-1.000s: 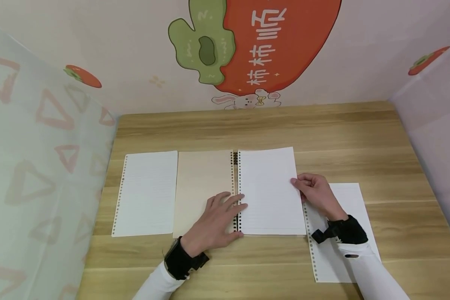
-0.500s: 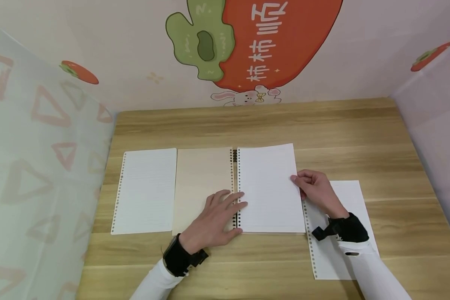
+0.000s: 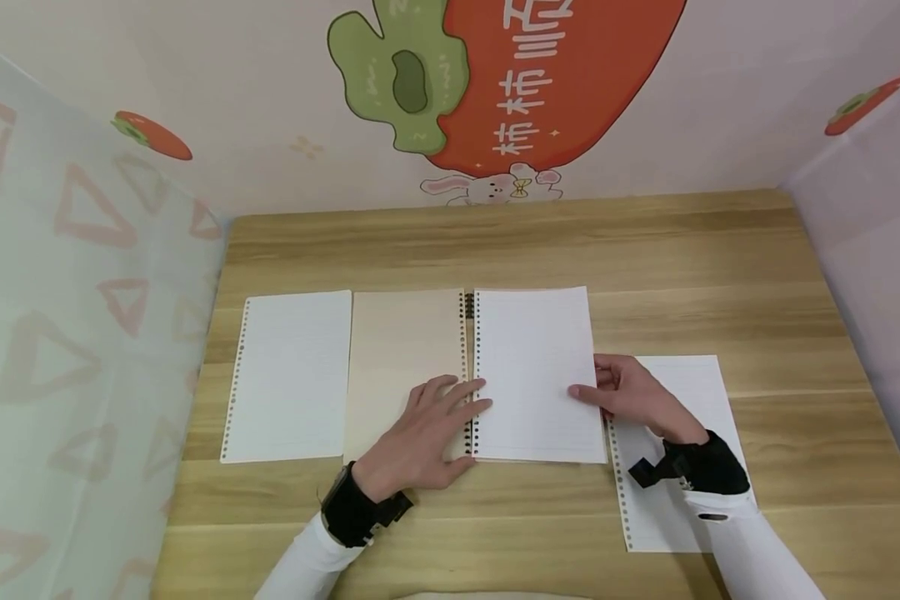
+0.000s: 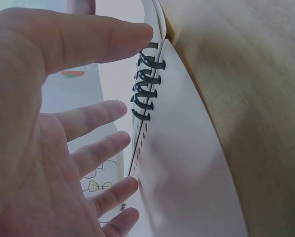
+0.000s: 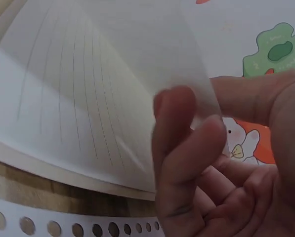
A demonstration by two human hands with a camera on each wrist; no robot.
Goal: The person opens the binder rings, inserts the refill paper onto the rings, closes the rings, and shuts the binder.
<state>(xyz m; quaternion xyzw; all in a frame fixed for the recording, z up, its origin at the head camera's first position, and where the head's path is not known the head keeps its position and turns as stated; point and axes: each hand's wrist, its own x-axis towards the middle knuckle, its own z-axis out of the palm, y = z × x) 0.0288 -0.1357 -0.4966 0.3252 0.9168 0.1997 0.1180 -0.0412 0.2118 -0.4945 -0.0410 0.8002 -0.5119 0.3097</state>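
Note:
A ring-bound notebook lies spread on the table, its beige cover [image 3: 405, 342] to the left and a lined white page [image 3: 532, 375] on top at the right. My left hand [image 3: 423, 437] rests across the cover and spine with fingers spread, fingertips on the page's punched edge. Black binding rings [image 4: 146, 79] show beside the thumb in the left wrist view. At the page's right edge, my right hand [image 3: 633, 392] pinches the page, thumb on top and fingers underneath. From the right wrist view, the pinched page [image 5: 152, 44] is lifted over another lined page [image 5: 63, 103].
One loose punched sheet [image 3: 288, 375] lies left of the cover. Another loose sheet [image 3: 660, 517] lies under my right forearm, its holes beside the notebook. The wooden table [image 3: 510, 250] meets a printed wall behind. A pale edge [image 3: 495, 595] shows at the bottom of the head view.
My right hand has slid down along the page's edge, its thumb reaching farther over the paper. The left hand stays at the spine. The head view has tilted slightly down.

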